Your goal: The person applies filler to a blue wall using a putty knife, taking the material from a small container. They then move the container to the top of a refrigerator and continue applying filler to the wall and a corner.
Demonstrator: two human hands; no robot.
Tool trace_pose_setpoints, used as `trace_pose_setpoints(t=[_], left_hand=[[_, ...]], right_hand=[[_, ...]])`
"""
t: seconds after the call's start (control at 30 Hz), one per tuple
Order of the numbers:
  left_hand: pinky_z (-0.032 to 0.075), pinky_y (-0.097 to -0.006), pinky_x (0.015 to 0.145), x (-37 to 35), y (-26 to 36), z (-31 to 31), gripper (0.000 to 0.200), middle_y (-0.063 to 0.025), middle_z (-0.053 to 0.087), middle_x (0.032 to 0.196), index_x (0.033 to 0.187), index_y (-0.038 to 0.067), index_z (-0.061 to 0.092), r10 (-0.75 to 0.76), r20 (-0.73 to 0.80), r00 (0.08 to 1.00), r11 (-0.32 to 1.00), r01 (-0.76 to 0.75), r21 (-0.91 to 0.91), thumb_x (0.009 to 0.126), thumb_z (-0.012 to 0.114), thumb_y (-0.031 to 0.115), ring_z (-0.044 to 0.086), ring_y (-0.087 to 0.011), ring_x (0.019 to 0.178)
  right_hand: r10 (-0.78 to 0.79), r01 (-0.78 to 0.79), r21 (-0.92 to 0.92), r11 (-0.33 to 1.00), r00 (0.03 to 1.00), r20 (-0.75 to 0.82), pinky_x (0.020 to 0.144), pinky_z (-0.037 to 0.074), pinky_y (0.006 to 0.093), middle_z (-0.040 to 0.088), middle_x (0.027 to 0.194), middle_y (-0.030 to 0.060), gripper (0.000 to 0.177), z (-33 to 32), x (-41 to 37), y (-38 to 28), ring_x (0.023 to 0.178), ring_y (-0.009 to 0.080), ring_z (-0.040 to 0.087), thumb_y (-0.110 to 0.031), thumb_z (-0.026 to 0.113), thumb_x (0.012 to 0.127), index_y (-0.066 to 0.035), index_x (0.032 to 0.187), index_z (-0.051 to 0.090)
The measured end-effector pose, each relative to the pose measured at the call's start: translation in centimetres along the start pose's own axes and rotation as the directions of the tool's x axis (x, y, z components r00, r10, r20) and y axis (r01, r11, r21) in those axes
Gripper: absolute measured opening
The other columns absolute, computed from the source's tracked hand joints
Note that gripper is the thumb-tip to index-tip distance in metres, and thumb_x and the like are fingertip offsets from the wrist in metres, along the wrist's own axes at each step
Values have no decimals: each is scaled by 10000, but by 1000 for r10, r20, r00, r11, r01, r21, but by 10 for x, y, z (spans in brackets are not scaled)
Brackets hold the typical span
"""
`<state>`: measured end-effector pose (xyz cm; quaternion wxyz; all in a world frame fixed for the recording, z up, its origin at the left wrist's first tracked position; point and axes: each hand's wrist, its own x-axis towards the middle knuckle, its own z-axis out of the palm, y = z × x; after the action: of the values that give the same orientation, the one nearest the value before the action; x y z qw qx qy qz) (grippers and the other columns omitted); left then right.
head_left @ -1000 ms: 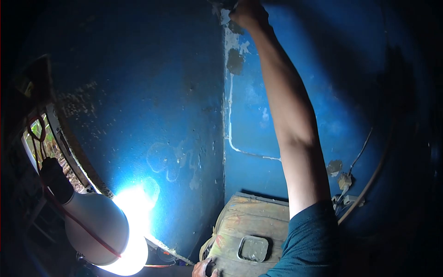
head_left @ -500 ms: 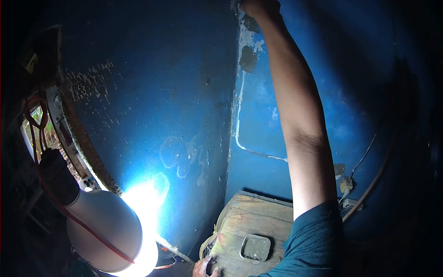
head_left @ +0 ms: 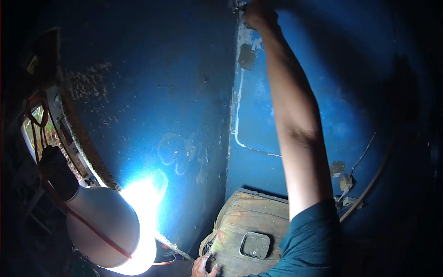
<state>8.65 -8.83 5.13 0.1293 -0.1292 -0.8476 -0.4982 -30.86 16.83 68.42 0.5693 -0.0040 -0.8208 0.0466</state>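
Observation:
My right hand (head_left: 260, 15) is raised to the top of the corner where two blue walls meet, at the end of my stretched arm. Its fingers are bent round something dark and small at the wall, which I cannot make out. Below it, a grey patch (head_left: 247, 57) and pale scraped paint mark the wall. My left hand (head_left: 206, 266) is low at the bottom edge, by the front left edge of a cloth-covered block (head_left: 277, 214), thumb and fingers apart with nothing visible between them. A small square container (head_left: 255, 245) of grey material sits on the block.
A large lit bulb (head_left: 107, 226) hangs at the lower left on a red cord (head_left: 57, 201). Behind it is a curved opening frame (head_left: 80, 134). Sockets (head_left: 346, 183) and a cable (head_left: 369, 189) are on the right wall.
My right hand has moved slightly down and shows more fully. The view has shifted a little, and my left hand stays beside the block.

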Motion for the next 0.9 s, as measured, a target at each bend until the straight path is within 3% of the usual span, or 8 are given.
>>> trace_pose_setpoints(t=[0.2, 0.27, 0.3, 0.47, 0.57, 0.67, 0.8, 0.9], left_hand=[[489, -443, 964, 2, 6, -3, 469, -175, 647, 1173, 1309, 69, 607, -62, 63, 996, 998, 60, 36, 883, 722, 229, 618, -348, 1097], [488, -444, 966, 4, 12, -7, 485, -176, 644, 1180, 1320, 67, 598, -75, 78, 994, 997, 73, 28, 882, 723, 233, 615, -349, 1099], [487, -446, 968, 5, 13, -7, 490, -178, 643, 1183, 1324, 63, 594, -65, 82, 995, 997, 63, 34, 881, 725, 226, 614, -355, 1102], [479, -457, 982, 1, 9, -6, 512, -185, 637, 1202, 1341, 47, 576, -39, 94, 995, 998, 35, 44, 885, 732, 222, 604, -372, 1121], [459, -465, 1008, -3, -4, -1, 529, -203, 619, 1244, 1360, 46, 562, -42, 114, 993, 998, 35, 60, 905, 713, 270, 583, -375, 1161], [452, -467, 1018, 0, 5, -7, 533, -211, 604, 1269, 1371, 48, 555, -52, 126, 991, 998, 46, 48, 916, 701, 284, 571, -380, 1178], [449, -471, 1019, 2, 7, -6, 537, -214, 600, 1269, 1380, 49, 547, -65, 119, 991, 998, 62, 28, 922, 693, 289, 566, -391, 1178], [454, -473, 1007, -1, 6, -6, 542, -209, 600, 1260, 1380, 59, 549, -66, 88, 994, 998, 64, 28, 916, 704, 292, 571, -387, 1163]], right_hand=[[4, -4, 48, 999, 1000, -5, 881, 570, 453, 738, 1096, 155, 200, -41, -30, -20, 1049, 345, 698, -158, 659, 854, -80, 1015, 749], [80, -106, 126, 986, 978, 195, 862, 577, 458, 733, 1096, 177, 237, -57, -17, -15, 1036, 357, 702, -160, 680, 826, -57, 1031, 738], [54, -59, 71, 996, 996, 67, 856, 582, 453, 730, 1099, 194, 283, -52, -7, -8, 1021, 360, 707, -172, 702, 804, -37, 1051, 729], [-49, 51, -50, 997, 998, 30, 918, 564, 436, 715, 1140, 210, 287, -34, -15, -10, 1103, 372, 674, -191, 672, 836, -53, 1080, 735], [18, -13, 76, 997, 997, -70, 902, 569, 435, 716, 1142, 199, 286, -46, -29, -14, 1091, 363, 680, -195, 678, 828, -51, 1069, 733], [51, -71, 78, 994, 970, 239, 905, 566, 437, 719, 1136, 184, 291, -55, -10, -11, 1099, 351, 679, -227, 686, 835, -48, 1060, 724], [-137, 138, -50, 989, 990, 23, 925, 560, 443, 715, 1157, 179, 311, -27, -21, -15, 1108, 340, 682, -251, 698, 854, -48, 1089, 719], [49, -51, 14, 999, 995, 86, 942, 551, 452, 712, 1176, 177, 333, -3, -18, -18, 1118, 341, 679, -264, 730, 844, -53, 1102, 717]])
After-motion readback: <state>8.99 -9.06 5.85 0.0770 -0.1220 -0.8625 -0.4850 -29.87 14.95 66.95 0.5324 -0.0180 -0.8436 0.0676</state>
